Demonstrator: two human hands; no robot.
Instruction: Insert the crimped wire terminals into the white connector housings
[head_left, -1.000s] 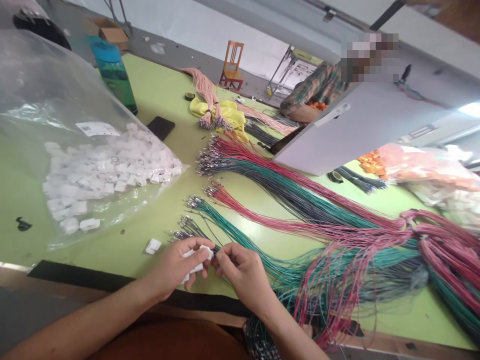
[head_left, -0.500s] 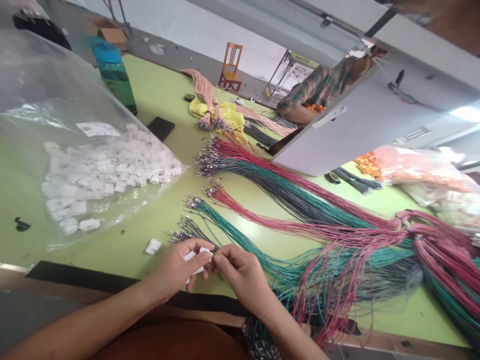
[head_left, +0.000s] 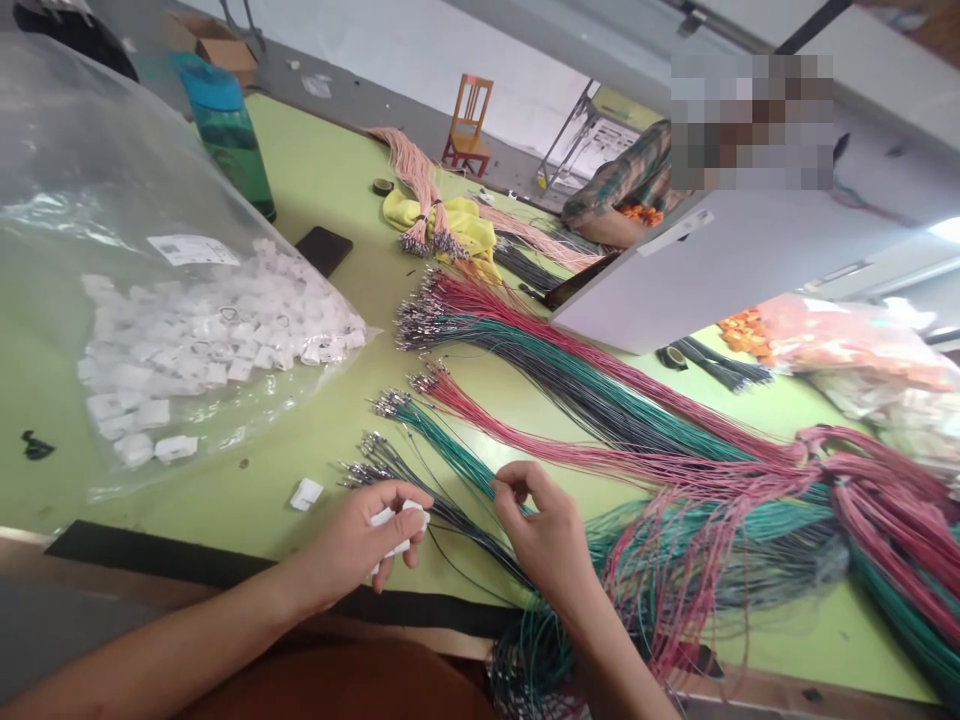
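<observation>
Left hand (head_left: 367, 532) pinches white connectors (head_left: 382, 518); right hand (head_left: 546, 520) has fingertips together at green wires (head_left: 444, 440), grip unclear. Loose connector (head_left: 306, 494) just left, plenty unused in clear bag (head_left: 97, 200) beyond; visible wire ends (head_left: 391, 403) look bare.

The left hand (head_left: 352, 535) partly conceals white pieces (head_left: 383, 517); the frame truncates the plastic bag (head_left: 82, 130); the right hand's (head_left: 551, 525) contents are indiscernible.
</observation>
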